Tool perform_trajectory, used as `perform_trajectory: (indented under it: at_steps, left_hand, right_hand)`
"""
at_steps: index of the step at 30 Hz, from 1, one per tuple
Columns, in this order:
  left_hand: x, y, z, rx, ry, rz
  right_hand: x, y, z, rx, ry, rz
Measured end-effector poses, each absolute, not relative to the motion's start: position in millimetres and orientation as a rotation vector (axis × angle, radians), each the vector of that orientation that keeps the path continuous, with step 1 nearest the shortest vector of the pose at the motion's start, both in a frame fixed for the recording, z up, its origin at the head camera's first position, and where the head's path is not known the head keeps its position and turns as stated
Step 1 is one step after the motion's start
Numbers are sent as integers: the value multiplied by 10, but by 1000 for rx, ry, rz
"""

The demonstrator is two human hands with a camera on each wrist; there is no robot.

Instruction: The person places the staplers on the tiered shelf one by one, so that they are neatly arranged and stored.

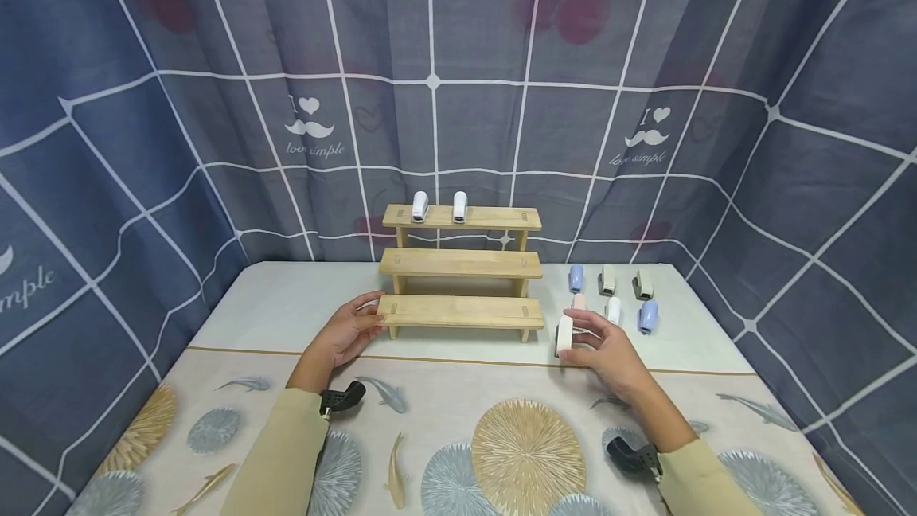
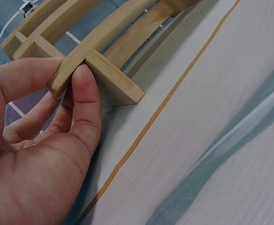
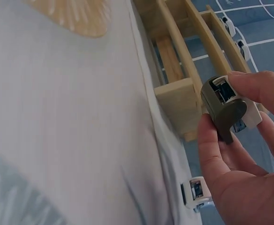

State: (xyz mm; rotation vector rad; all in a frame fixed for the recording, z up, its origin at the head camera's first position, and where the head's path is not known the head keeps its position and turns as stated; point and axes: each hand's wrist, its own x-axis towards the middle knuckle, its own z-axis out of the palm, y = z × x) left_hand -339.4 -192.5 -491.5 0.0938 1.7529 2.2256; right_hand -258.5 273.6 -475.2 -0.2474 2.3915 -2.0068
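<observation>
A three-tier wooden stand (image 1: 460, 311) stands on the white part of the table. My left hand (image 1: 351, 333) pinches the left end of its lowest board; in the left wrist view the thumb (image 2: 85, 89) presses under the wood. To the right of the stand, my right hand (image 1: 605, 349) holds a mini stapler (image 1: 564, 336) between thumb and fingers. The right wrist view shows this mini stapler (image 3: 223, 105) with a dark grey part and a white part, raised near the stand's end. Two white mini staplers (image 1: 419, 206) sit on the top board, left and middle.
Right of the stand lie several more mini staplers, among them a blue one (image 1: 648, 317), a cream one (image 1: 642, 285), a white one (image 1: 612, 310) and a pink one (image 1: 579, 302) partly behind my right hand. A checked curtain (image 1: 473, 126) hangs behind the table.
</observation>
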Motion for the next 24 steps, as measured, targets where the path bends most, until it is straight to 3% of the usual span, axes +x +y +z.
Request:
perform_trajectory:
  at_steps: [24]
  left_hand:
    - [-3396, -1925, -4925, 105, 1751, 2235]
  right_hand:
    - [-2803, 2504, -4487, -351, 2441, -1937]
